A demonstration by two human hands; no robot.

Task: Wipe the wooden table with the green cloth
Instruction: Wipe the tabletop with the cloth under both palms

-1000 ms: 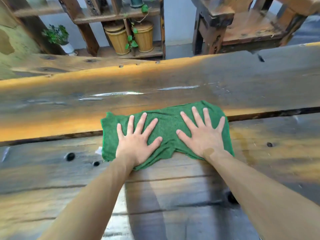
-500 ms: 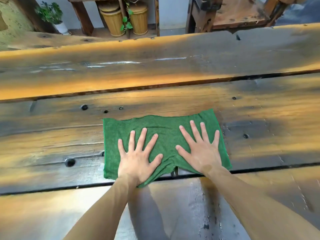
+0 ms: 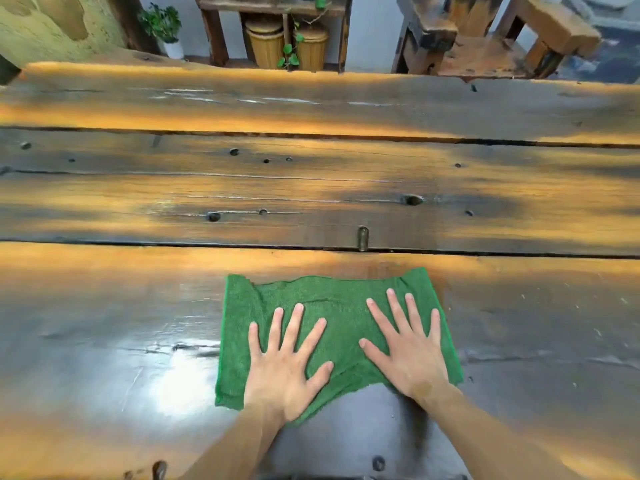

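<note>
The green cloth (image 3: 343, 306) lies spread flat on the nearest plank of the wooden table (image 3: 311, 181). My left hand (image 3: 285, 367) presses on the cloth's left half, palm down with fingers straight and splayed. On the right half my right hand (image 3: 408, 348) presses the same way. Both palms cover the cloth's near edge. The table is made of long dark planks with knots and gaps, and its surface looks glossy near the cloth.
Beyond the table's far edge stand a wooden shelf with two wicker baskets (image 3: 287, 46), a small potted plant (image 3: 162, 26) and a heavy wooden chair (image 3: 485, 36). A metal clip (image 3: 362, 237) sits in the plank gap just beyond the cloth.
Both hands have drawn the cloth toward me across the planks, from the far plank to the nearest one. The hands stay flat on it throughout.
</note>
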